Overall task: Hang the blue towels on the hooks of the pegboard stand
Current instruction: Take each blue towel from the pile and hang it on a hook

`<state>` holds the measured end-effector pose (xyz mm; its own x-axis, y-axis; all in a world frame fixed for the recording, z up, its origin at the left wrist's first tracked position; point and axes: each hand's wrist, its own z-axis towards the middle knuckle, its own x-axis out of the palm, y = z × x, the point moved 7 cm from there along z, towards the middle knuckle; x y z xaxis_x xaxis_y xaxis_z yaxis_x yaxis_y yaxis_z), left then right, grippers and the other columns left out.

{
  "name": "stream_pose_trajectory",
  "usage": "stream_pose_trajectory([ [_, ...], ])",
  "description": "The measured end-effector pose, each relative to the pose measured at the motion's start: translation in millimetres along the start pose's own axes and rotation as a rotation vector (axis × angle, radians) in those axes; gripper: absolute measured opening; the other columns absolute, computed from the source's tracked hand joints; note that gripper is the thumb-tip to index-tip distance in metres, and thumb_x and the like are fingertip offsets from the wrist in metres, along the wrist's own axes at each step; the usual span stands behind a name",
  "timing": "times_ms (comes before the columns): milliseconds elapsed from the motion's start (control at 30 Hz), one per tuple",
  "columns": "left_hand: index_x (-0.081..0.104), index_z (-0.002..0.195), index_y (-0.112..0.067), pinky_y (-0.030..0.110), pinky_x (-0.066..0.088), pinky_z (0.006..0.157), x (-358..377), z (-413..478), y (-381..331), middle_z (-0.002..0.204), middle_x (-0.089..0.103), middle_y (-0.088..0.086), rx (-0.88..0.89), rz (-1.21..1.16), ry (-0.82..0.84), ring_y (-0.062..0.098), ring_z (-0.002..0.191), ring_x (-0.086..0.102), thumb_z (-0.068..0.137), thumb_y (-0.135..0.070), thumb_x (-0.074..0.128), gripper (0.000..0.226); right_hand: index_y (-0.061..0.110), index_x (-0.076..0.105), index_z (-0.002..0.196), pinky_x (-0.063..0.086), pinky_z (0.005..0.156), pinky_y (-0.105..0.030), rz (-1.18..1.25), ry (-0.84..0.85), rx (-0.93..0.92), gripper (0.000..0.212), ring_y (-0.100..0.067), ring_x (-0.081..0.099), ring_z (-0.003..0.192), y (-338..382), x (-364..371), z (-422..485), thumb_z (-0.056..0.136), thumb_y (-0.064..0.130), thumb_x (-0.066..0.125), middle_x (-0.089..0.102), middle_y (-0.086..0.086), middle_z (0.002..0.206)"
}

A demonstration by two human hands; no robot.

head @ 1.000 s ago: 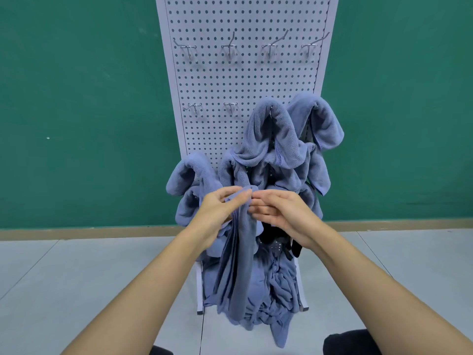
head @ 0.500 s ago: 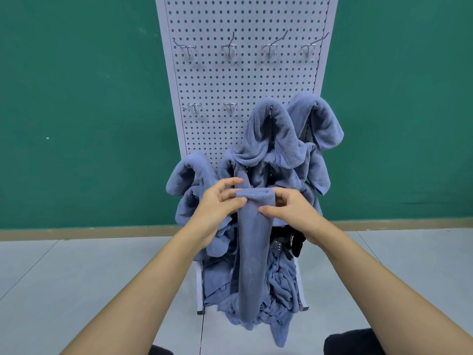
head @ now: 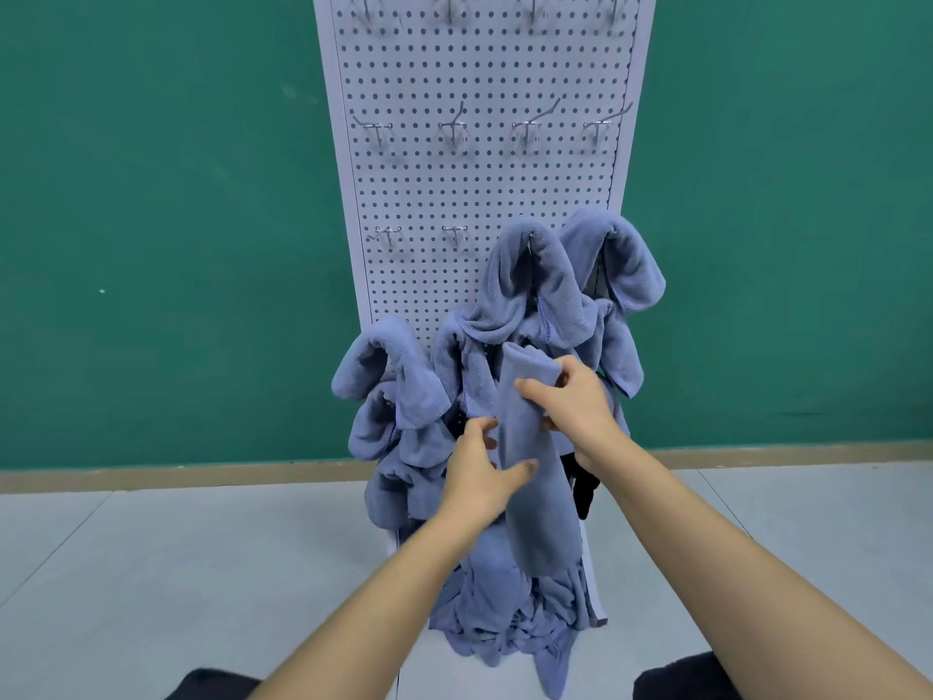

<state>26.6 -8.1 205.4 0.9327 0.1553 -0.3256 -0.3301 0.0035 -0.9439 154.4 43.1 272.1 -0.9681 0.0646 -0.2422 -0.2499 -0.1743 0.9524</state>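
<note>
In front of the pegboard stand [head: 479,194], the right hand [head: 580,406] grips a folded blue towel [head: 537,502] near its top. The left hand [head: 474,482], spread wide, touches it lower down.

Your white pegboard stand [head: 479,194] is upright; hung towels [head: 530,285], all blue, droop over the lower pegs at right and lower left; the bare hooks [head: 454,131] sit above; one folded towel [head: 535,472] hangs long in front, your right hand [head: 575,406] gripping near its top; a crumpled heap [head: 510,613] lies at the base
</note>
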Motion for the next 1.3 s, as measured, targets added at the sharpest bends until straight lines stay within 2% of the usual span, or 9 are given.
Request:
stream_pose_trajectory([
  [200,0.045,0.124,-0.022,0.031,0.047,0.089,-15,-13,-20,0.12,0.047,-0.007,0.181,0.132,-0.262,0.012,0.111,0.045,0.077,-0.035,0.075,0.057,0.004,0.05,0.096,0.057,0.078,-0.048,0.141,0.047,-0.061,0.028,-0.024,0.06,0.078,63,-6,-13,0.083,0.02,0.068,0.059,-0.016,0.092],
  [400,0.053,0.104,-0.027,0.014,0.045,0.059,-48,-23,-32,0.09,0.063,-0.009,0.236,0.033,-0.293,0.007,0.076,0.059,0.088,-0.01,0.057,0.023,0.007,0.049,0.094,0.053,0.059,-0.026,0.384,-0.021,0.038,0.02,-0.018,0.061,0.074,57,-43,-13,0.09,0.019,0.065,0.06,-0.011,0.09],
  [567,0.065,0.082,-0.02,0.028,0.047,0.061,-88,-18,-32,0.073,0.066,-0.004,0.11,0.154,-0.334,0.015,0.067,0.058,0.084,-0.024,0.062,0.005,0.021,0.032,0.068,0.03,0.051,-0.024,0.019,0.051,0.189,0.042,-0.013,0.032,0.055,-14,-42,-13,0.087,0.039,0.066,0.029,-0.001,0.068],
  [700,0.069,0.076,-0.021,0.037,0.053,0.072,-104,-15,-38,0.077,0.07,-0.001,0.066,0.24,-0.325,0.021,0.078,0.063,0.081,-0.028,0.062,0.011,0.015,0.056,0.107,0.041,0.082,-0.024,-0.13,0.167,-0.009,0.029,-0.014,0.054,0.098,-4,-11,-24,0.086,0.031,0.069,0.058,0.002,0.107],
  [800,0.069,0.078,-0.021,0.039,0.053,0.072,-104,-11,-48,0.076,0.07,-0.001,0.088,0.28,-0.286,0.021,0.077,0.064,0.079,-0.027,0.062,0.009,0.018,0.057,0.12,0.039,0.09,-0.021,-0.243,0.405,-0.197,0.037,-0.01,0.051,0.11,28,27,-37,0.087,0.031,0.068,0.056,0.009,0.117],
  [933,0.066,0.073,-0.028,0.041,0.054,0.07,-104,-3,-56,0.07,0.067,-0.008,0.16,0.301,-0.198,0.018,0.071,0.061,0.067,-0.037,0.055,0.016,0.024,0.05,0.129,0.038,0.101,-0.028,-0.382,0.452,-0.342,0.056,-0.011,0.044,0.12,41,43,-26,0.08,0.033,0.075,0.05,0.009,0.128],
  [1100,0.062,0.069,-0.044,0.03,0.047,0.065,-99,9,-70,0.068,0.063,-0.019,0.277,0.415,-0.036,0.006,0.068,0.056,0.075,-0.025,0.056,0.021,0.024,0.057,0.115,0.046,0.091,-0.031,-0.402,0.457,-0.374,0.037,-0.009,0.056,0.104,44,36,-11,0.081,0.022,0.073,0.062,0.009,0.114],
  [1200,0.059,0.066,-0.032,0.025,0.039,0.061,-99,21,-79,0.061,0.056,-0.014,0.322,0.406,0.02,0.004,0.061,0.045,0.082,-0.013,0.056,0.025,0.024,0.053,0.116,0.051,0.086,-0.037,-0.458,0.468,-0.42,0.03,-0.01,0.06,0.098,54,34,-3,0.088,0.014,0.058,0.064,0.007,0.109],
  [1300,0.064,0.088,-0.015,0.019,0.042,0.067,-101,36,-87,0.079,0.065,-0.003,0.358,0.405,0.056,0.013,0.075,0.057,0.09,-0.017,0.054,0.01,0.033,0.049,0.12,0.051,0.079,-0.038,-0.6,0.416,-0.487,0.029,-0.012,0.061,0.095,68,30,8,0.093,0.022,0.048,0.065,0.01,0.107],
])
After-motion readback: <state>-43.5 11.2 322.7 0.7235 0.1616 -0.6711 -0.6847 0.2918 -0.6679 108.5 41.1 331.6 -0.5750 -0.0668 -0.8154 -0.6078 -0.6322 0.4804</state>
